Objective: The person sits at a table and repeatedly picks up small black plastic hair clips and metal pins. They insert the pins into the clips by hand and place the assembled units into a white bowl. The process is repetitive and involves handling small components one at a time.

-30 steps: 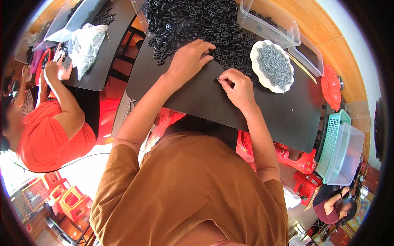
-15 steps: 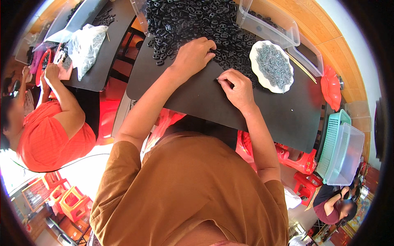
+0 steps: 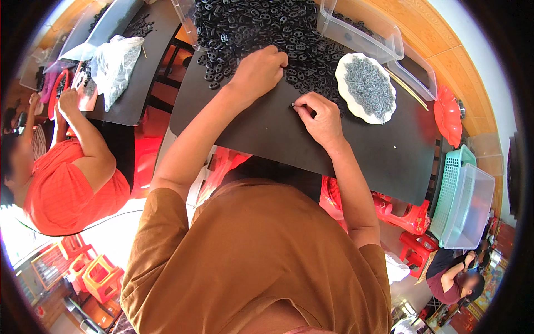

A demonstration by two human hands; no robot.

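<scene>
A large heap of black oval pieces with two holes each [image 3: 261,28] covers the far middle of the dark table. At its near edge my left hand [image 3: 257,73] rests with the fingers bent together; whatever lies under the fingertips is hidden. To the right and nearer, my right hand [image 3: 321,116] pinches a tiny piece [image 3: 292,104] between thumb and forefinger, too small to name. Right of the heap stands a white scalloped dish [image 3: 349,106] filled with small, thin, greyish shiny pieces [image 3: 368,86].
Clear plastic bins [image 3: 361,42] stand behind the heap. A red scalloped dish [image 3: 446,117] is at the table's right end, above a green basket [image 3: 449,183]. At left, a person in red [image 3: 78,183] works at another table with a plastic bag [image 3: 115,64].
My left hand has shifted slightly left and up along the heap's edge, its fingers drawn in more. The right hand stays nearly in place, still pinching.
</scene>
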